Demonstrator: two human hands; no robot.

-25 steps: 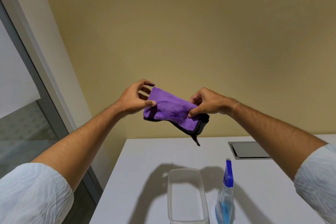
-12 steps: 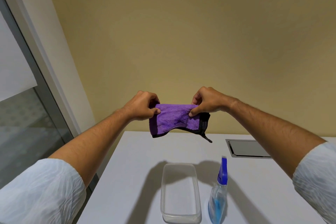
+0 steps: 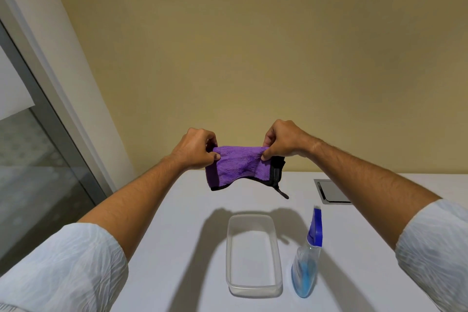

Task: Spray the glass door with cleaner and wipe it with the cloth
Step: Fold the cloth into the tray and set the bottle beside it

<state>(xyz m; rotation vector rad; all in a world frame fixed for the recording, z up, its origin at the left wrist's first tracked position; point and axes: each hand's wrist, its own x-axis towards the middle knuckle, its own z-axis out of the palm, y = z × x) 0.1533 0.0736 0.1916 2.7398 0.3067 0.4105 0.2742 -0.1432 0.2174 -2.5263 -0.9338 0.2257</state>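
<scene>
A purple cloth (image 3: 239,167) with a black edge hangs in the air above the white table (image 3: 182,235), folded and stretched between both hands. My left hand (image 3: 193,148) pinches its left top corner. My right hand (image 3: 283,140) pinches its right top corner, where a black tag dangles. A clear spray bottle (image 3: 307,261) with a blue nozzle and blue liquid stands upright on the table, below my right forearm and apart from both hands. The glass door (image 3: 33,172) with its grey frame runs along the left edge.
An empty clear plastic container (image 3: 253,289) sits on the table just left of the spray bottle. A grey metal flap (image 3: 331,191) is set into the tabletop at the back right. A beige wall stands behind the table.
Both hands have lowered a little and pulled the cloth from a slanted hold into a level, taut fold. My left hand's fingers have closed on the cloth's corner.
</scene>
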